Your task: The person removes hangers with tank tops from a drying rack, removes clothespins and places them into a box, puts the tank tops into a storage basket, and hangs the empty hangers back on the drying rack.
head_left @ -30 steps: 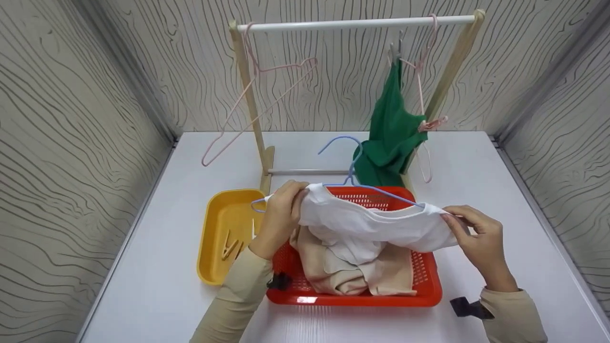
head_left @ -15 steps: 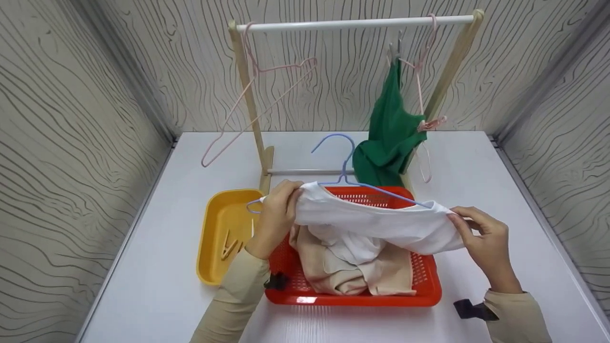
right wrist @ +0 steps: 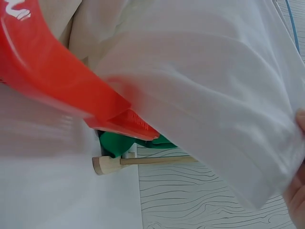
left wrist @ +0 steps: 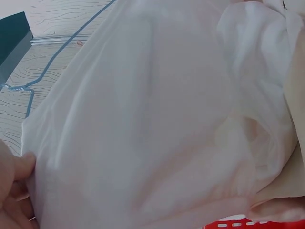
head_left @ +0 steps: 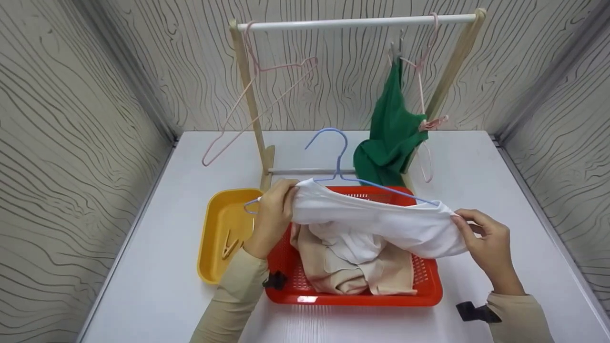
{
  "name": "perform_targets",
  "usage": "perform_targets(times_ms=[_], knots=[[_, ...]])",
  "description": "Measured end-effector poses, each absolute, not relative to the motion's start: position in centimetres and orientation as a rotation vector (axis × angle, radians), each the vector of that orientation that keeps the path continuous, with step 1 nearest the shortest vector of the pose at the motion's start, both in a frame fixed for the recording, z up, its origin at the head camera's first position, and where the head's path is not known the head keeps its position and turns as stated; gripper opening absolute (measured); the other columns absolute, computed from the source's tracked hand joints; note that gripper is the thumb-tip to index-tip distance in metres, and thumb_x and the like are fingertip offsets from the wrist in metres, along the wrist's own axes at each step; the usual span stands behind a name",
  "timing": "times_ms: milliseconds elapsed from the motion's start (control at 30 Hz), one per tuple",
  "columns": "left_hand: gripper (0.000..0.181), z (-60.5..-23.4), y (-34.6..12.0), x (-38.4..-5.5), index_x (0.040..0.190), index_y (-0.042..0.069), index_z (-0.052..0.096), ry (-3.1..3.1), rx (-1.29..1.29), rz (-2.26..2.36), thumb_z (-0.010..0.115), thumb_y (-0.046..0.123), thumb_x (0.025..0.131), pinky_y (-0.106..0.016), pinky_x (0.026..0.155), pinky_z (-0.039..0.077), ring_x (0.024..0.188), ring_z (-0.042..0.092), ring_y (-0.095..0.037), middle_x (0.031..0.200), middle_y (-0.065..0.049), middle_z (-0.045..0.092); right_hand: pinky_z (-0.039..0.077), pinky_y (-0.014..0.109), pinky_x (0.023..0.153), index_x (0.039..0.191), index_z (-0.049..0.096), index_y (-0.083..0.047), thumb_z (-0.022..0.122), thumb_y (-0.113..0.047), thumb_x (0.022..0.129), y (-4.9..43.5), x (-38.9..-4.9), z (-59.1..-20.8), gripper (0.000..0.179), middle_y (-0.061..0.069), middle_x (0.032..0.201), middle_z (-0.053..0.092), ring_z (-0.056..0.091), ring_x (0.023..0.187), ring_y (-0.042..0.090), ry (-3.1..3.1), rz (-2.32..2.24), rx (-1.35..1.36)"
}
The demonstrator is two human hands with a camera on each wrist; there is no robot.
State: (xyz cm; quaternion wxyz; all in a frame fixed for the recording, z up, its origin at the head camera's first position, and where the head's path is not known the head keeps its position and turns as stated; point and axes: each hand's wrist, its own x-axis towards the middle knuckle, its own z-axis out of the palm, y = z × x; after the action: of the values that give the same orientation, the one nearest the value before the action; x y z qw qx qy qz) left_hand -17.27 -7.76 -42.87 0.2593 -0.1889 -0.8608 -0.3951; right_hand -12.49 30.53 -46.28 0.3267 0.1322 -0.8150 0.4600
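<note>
A white shirt [head_left: 371, 221] is stretched between both hands over the red basket. The blue hanger [head_left: 381, 186] runs through its neck opening, hook up and tilted left; its left end sticks out past the left hand. My left hand [head_left: 274, 214] grips the shirt at its left shoulder, where the hanger passes. At the other shoulder, my right hand [head_left: 488, 243] pinches the cloth edge between thumb and fingers. In the left wrist view the shirt hangs as a broad sheet from the left fingers. Beige and white clothes [head_left: 333, 267] lie in the red basket [head_left: 352, 300] beneath.
A yellow tray [head_left: 205, 238] with clothespins [head_left: 230, 248] stands left of the basket. Behind is a rack with a white rod [head_left: 357, 23], bearing a pink hanger [head_left: 228, 114] at left and a green garment [head_left: 391, 128] clipped to another pink hanger at right.
The blue hanger and its hook have shifted left and slightly up. My right hand has drawn the shirt outward to the right and a little down, pulling it flatter; the left hand moved slightly left.
</note>
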Motion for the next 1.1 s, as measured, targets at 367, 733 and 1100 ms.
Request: perform_targets(times_ms=[367,733,1100], knots=[[0.011,-43.1,-7.7,-17.6,0.097,-0.001,0.065,-2.297,-0.462,-1.053,0.057,0.006,0.094,-0.036,0.082,0.059,0.085,0.067,-0.025,0.091,-0.015,0.070,0.048,-0.002,0.073,0.085,0.066,0.017,0.062,0.027,0.071,30.7,-12.0,-46.9,0.018,-0.036,0.094,0.062,0.060,0.087,-0.021,-2.186,1.237,0.338],[0.011,-43.4,-7.3,-17.7,0.096,0.000,0.066,-2.252,-0.390,-1.056,0.057,0.007,0.094,-0.036,0.081,0.057,0.085,0.067,-0.023,0.090,-0.012,0.070,0.047,-0.003,0.070,0.089,0.070,0.009,0.068,0.019,0.074,30.4,-11.2,-47.7,0.018,-0.035,0.091,0.061,0.058,0.082,-0.019,-2.332,1.247,0.265],[0.012,-43.2,-7.1,-17.3,0.099,0.000,0.066,-2.279,-0.447,-1.096,0.056,0.005,0.095,-0.035,0.080,0.060,0.082,0.067,-0.023,0.091,-0.013,0.070,0.049,0.000,0.067,0.087,0.070,0.005,0.068,0.019,0.073,28.7,-10.3,-48.3,0.020,-0.031,0.085,0.062,0.058,0.077,-0.015,-2.418,1.318,0.322]])
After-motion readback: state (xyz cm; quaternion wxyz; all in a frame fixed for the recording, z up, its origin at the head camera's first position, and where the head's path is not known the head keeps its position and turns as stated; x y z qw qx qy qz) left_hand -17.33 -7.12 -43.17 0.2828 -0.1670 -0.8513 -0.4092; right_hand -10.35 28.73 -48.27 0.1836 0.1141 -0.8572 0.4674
